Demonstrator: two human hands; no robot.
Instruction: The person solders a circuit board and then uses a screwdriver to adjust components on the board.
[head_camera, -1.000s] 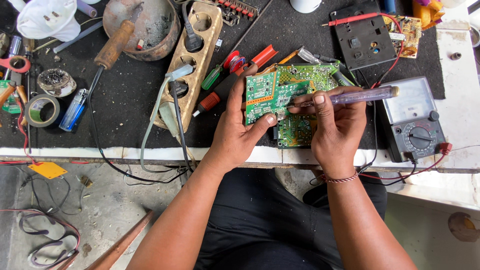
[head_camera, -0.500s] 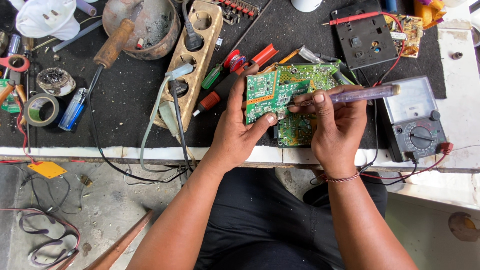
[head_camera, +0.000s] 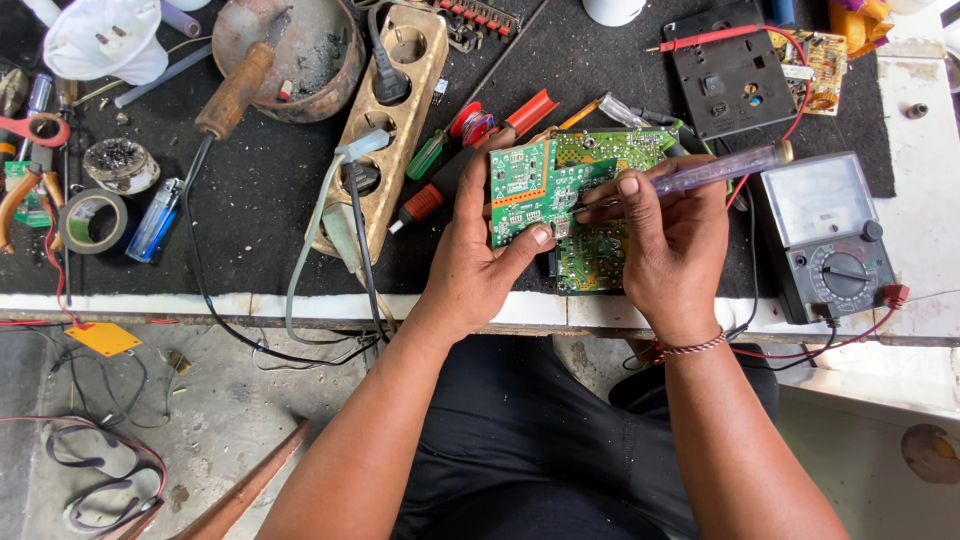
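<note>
The green circuit board (head_camera: 580, 190) lies tilted at the near edge of the black-topped workbench (head_camera: 250, 240), and everything else is placed from it. The left hand (head_camera: 480, 255) grips its left edge, thumb pressed on the face and fingers curled behind, hidden by the board. The right hand (head_camera: 670, 240) covers its right part, fingers pinched around a clear-handled screwdriver (head_camera: 715, 170) whose tip, hidden under the fingers, meets the board; the exact contact spot cannot be made out. Right of the board sits an analog multimeter (head_camera: 825, 235), its red lead running off under the wrist. Left of the board lies a wooden socket strip (head_camera: 385, 120) with plugs in it. Behind the board, red and green screwdriver handles (head_camera: 470, 140) are partly covered. Far left, a roll of tape (head_camera: 90, 220) and a blue lighter (head_camera: 155, 220) lie side by side.
</note>
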